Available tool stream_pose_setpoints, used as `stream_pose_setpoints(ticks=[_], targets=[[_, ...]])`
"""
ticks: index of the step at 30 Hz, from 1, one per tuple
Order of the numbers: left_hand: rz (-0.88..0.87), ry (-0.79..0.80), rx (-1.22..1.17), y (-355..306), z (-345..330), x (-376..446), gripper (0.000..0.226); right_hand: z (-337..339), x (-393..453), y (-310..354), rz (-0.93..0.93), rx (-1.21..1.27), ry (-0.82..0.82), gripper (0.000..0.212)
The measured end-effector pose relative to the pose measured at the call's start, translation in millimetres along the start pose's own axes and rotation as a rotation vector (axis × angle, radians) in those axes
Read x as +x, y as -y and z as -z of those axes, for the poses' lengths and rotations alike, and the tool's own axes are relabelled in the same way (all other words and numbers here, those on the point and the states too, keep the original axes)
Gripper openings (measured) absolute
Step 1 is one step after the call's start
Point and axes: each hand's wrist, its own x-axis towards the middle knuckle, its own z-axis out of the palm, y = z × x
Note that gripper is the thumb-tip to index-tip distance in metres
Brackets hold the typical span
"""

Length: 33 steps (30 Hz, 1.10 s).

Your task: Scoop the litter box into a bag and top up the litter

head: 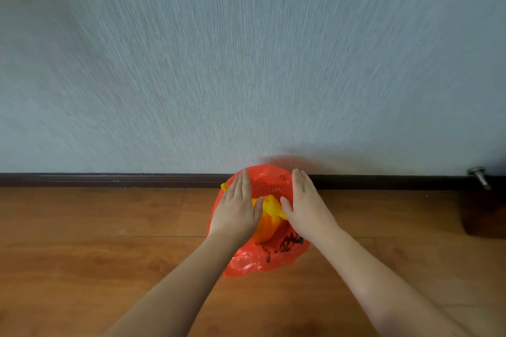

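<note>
Low in the middle of the frame, a red plastic bag is seen on the wooden floor, against the dark skirting board. Yellow plastic is visible inside it. The left hand is laid flat on the bag's left side, fingers straight and together. The right hand is laid flat on its right side, fingers likewise straight. A metal door stop is seen at the right edge, under the pale wall.

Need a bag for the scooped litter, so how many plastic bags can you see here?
2: a red plastic bag on the floor by the baseboard, and a yellow plastic bag bunched in it between both hands. More may be hidden inside.
</note>
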Motion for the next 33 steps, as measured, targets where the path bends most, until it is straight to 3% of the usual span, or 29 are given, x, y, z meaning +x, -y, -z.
stream_pose_setpoints(ticks=[2,4,8,11,15,22,26,30,33], targets=[[-0.008,-0.027,0.245,-1,1,3,0.072,-2,2,0,0.022,-0.022,0.007,0.065],[-0.011,-0.053,0.323,-5,5,6,0.073,-4,5,-3,0.045,-0.137,0.004,0.063],[-0.073,-0.029,0.278,-11,14,7,0.079,-1,6,-5,0.064,-0.247,-0.012,0.061],[-0.063,-0.005,0.129,-17,28,3,0.069,17,2,-2,0.023,-0.23,0.025,0.062],[-0.011,0.028,0.205,-32,61,-5,0.07,50,-11,8,-0.016,-0.266,0.061,0.068],[-0.024,0.123,0.226,-65,145,-30,0.062,128,-42,47,-0.025,-0.315,0.083,0.071],[-0.013,0.167,0.249,-89,207,-47,0.054,188,-70,76,-0.004,-0.287,0.105,0.054],[0.078,0.215,0.253,-112,278,-72,0.072,250,-102,106,-0.04,-0.269,0.089,0.062],[0.033,0.22,0.256,-127,331,-91,0.075,299,-122,131,-0.037,-0.267,0.013,0.062]])
